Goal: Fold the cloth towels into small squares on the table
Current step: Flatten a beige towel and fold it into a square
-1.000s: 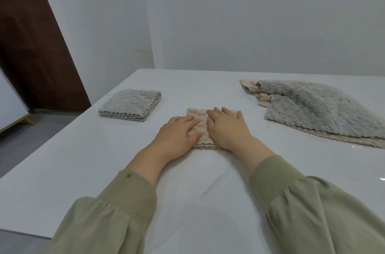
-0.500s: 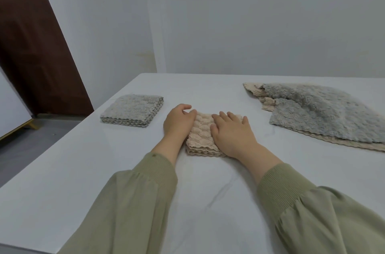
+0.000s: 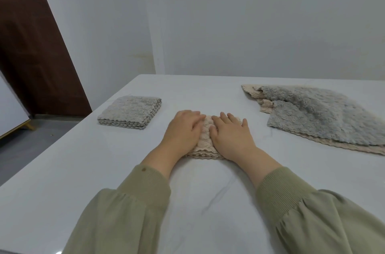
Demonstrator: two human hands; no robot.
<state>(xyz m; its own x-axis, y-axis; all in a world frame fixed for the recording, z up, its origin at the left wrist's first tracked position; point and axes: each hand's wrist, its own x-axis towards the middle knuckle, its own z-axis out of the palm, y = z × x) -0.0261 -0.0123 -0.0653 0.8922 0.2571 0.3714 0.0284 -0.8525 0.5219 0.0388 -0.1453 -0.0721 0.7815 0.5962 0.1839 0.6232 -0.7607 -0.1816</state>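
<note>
A beige towel (image 3: 205, 139), folded into a small thick square, lies in the middle of the white table (image 3: 83, 170). My left hand (image 3: 184, 130) rests flat on its left half and my right hand (image 3: 230, 135) flat on its right half, fingers spread and pressing down; most of the towel is hidden under them. A grey towel (image 3: 130, 112), folded into a square, sits to the left. At the right lies a loose pile of unfolded towels (image 3: 325, 112), grey ones on top of beige ones.
The table's left edge runs diagonally toward me, with grey floor (image 3: 31, 141) beyond it. A white wall stands behind the table and a dark brown door (image 3: 35, 45) at the far left.
My left hand moved from the towel's left edge back onto its top. Both hands now lie flat on the folded beige towel. The view has shifted slightly.
</note>
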